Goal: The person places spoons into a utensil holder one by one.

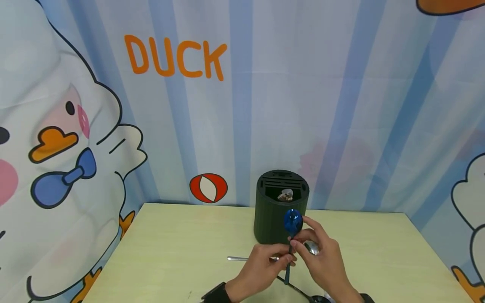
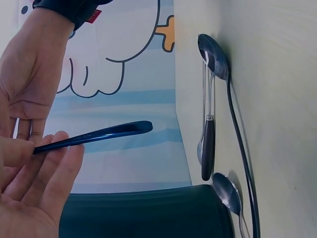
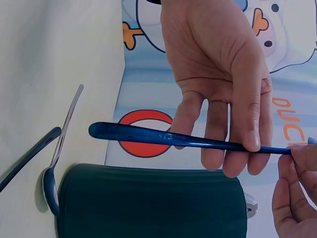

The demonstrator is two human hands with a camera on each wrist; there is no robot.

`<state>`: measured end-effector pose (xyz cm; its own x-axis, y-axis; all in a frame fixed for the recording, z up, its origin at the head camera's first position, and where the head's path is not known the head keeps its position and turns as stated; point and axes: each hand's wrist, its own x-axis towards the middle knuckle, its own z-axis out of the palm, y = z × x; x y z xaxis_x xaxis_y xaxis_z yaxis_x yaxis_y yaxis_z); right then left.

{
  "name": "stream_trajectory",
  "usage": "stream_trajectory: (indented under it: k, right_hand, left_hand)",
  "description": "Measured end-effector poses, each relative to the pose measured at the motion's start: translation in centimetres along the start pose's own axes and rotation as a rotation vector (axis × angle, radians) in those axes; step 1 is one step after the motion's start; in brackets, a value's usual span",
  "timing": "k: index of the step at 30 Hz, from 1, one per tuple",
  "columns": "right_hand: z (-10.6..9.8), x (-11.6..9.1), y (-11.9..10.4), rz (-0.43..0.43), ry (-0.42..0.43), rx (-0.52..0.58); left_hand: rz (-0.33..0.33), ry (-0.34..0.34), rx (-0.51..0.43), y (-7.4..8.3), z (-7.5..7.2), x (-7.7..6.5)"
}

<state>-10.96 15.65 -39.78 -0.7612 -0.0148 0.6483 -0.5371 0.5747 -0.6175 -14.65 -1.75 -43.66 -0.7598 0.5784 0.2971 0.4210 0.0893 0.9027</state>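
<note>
A shiny blue spoon [image 1: 293,221] is held upright, bowl at the top, in front of a dark green cylindrical utensil holder [image 1: 261,219]. My left hand [image 1: 261,265] pinches its handle between thumb and fingers. Higher up, near the neck, my right hand [image 1: 323,256] pinches the spoon too. The free end of the blue handle [image 3: 129,133] points down toward the table. Slots mark the holder's top, and a shiny metal piece [image 1: 285,195] shows in its open compartment.
Below my hands lie a black long-handled spoon or ladle [image 2: 213,54], a dark-handled utensil [image 2: 209,148] and a silver spoon [image 2: 227,192]. The pale table [image 1: 182,235] ends at a duck-print curtain [image 1: 288,105].
</note>
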Motion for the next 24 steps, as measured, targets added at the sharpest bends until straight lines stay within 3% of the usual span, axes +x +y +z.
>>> stream_trajectory:
  k: [4,8,12,16,24]
  right_hand:
    - [0.1,0.3,-0.1,0.008,0.009,0.044]
    - [0.3,0.7,-0.1,0.006,0.019,0.063]
    - [0.5,1.1,-0.2,-0.024,0.027,0.068]
    - [0.8,1.3,-0.3,-0.062,0.029,0.107]
    - [1.0,1.7,-0.5,-0.042,0.017,0.085]
  left_hand:
    - [0.017,0.026,0.020,0.5,-0.5,0.1]
    - [0.049,0.102,0.037,1.3,-1.3,0.6]
    - [0.129,0.196,0.046,3.0,-2.3,1.3]
    - [0.204,0.243,0.059,4.7,-3.1,2.1]
    - [0.185,0.254,0.017,6.2,-3.8,2.7]
